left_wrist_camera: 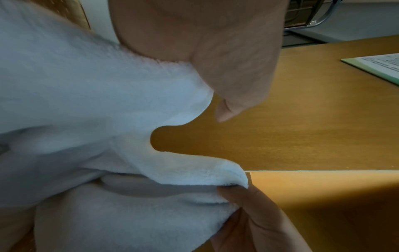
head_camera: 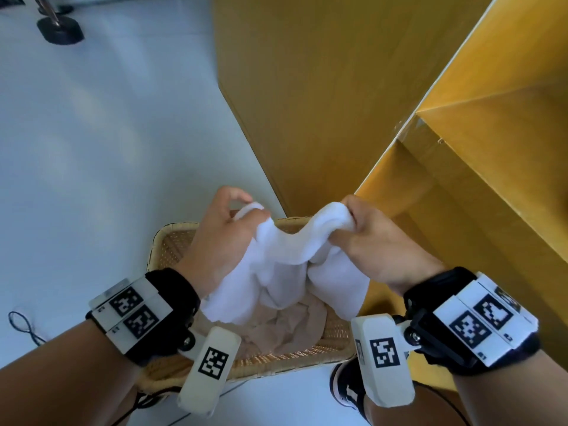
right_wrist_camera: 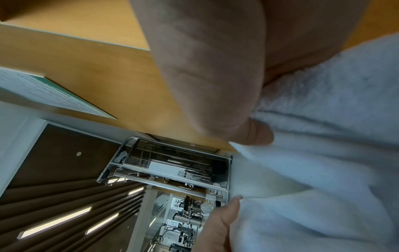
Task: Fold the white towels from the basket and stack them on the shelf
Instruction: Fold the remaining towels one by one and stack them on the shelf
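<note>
A: Holding what, where?
B: Pinching white towel (head_camera: pixel 285 259) between left hand (head_camera: pixel 221 238) and right hand (head_camera: pixel 378 244), above basket (head_camera: pixel 172 241).
A: Progress?
B: Just starting, seemingly: folding nothing yet, shelf (head_camera: pixel 479 167) beside right hand awaiting stacking.

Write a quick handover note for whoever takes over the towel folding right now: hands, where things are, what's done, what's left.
Left hand: grips one bunched upper edge of the white towel.
Right hand: pinches the other upper edge; both grips look firm.
The towel hangs crumpled between the hands, above the woven basket on the floor. A beige cloth lies in the basket under it.
The wooden shelf unit stands just ahead and to the right.
Done: one towel lifted out of the basket.
Left: spread it, fold it, place it on the shelf. No folded towels are visible; whether more white ones remain in the basket cannot be told.
</note>
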`<state>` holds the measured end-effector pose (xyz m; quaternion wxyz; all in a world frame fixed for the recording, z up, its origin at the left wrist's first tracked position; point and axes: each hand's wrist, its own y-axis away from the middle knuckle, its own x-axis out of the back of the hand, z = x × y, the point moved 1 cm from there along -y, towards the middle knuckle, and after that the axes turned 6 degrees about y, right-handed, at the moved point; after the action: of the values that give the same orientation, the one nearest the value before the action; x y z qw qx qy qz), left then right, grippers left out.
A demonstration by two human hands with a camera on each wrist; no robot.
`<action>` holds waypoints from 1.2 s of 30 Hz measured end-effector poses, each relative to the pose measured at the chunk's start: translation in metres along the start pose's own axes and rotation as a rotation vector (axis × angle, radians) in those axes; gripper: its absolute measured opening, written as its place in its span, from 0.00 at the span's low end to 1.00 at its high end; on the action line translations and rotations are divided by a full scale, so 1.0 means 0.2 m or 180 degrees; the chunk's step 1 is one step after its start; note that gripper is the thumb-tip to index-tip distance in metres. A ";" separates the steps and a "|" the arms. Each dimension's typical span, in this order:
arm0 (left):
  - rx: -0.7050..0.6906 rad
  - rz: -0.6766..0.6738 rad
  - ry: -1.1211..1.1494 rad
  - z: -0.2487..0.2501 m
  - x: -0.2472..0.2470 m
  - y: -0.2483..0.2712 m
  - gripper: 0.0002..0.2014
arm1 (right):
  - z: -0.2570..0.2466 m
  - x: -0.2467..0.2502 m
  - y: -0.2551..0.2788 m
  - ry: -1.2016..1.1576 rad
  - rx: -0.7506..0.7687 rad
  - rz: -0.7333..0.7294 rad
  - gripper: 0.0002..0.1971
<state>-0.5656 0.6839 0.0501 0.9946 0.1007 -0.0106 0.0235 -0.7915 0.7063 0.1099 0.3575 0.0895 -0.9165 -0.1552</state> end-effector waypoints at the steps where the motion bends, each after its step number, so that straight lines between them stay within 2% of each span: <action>1: 0.0073 -0.0233 0.0083 0.00 0.00 0.01 0.17 | -0.01 -0.01 0.00 -0.0060 0.0095 -0.0104 0.05; 4: 0.0080 -0.0973 -0.0349 0.01 -0.01 0.04 0.27 | -0.03 -0.03 0.02 -0.0359 0.0384 -0.0364 0.09; 6: 0.0064 -0.1447 -0.0587 0.00 -0.02 0.07 0.24 | -0.05 -0.04 0.03 -0.0490 0.0511 -0.0480 0.11; 8: -0.0034 -0.1604 -0.0831 0.00 -0.04 0.08 0.16 | -0.06 -0.04 0.03 -0.0556 0.0597 -0.0535 0.11; 10: -0.0179 -0.1462 -0.0979 -0.01 -0.05 0.08 0.10 | -0.06 -0.05 0.03 -0.0569 0.0634 -0.0477 0.08; 14: -0.0276 -0.1108 -0.0624 0.01 -0.04 0.06 0.10 | -0.04 -0.04 0.01 -0.0619 0.0635 -0.0241 0.04; 18: -0.0066 -0.0656 -0.0010 0.06 -0.03 0.05 0.07 | -0.03 -0.05 0.01 -0.0598 0.0721 -0.0291 0.06; 24: 0.0279 0.0026 0.0513 0.09 -0.01 0.02 0.08 | 0.01 -0.04 0.00 -0.0393 0.0405 -0.0310 0.20; 30: 0.0742 0.0473 0.0974 0.09 0.04 -0.04 0.11 | 0.06 -0.02 -0.01 0.0010 0.0138 -0.0172 0.22; 36: 0.0908 0.0711 0.1174 0.10 0.05 -0.04 0.05 | 0.11 -0.02 -0.02 0.0186 -0.0121 -0.0100 0.19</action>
<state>-0.5547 0.6725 0.0679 0.9467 0.2321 0.1633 0.1524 -0.8036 0.7089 0.0918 0.3833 0.1015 -0.9011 -0.1756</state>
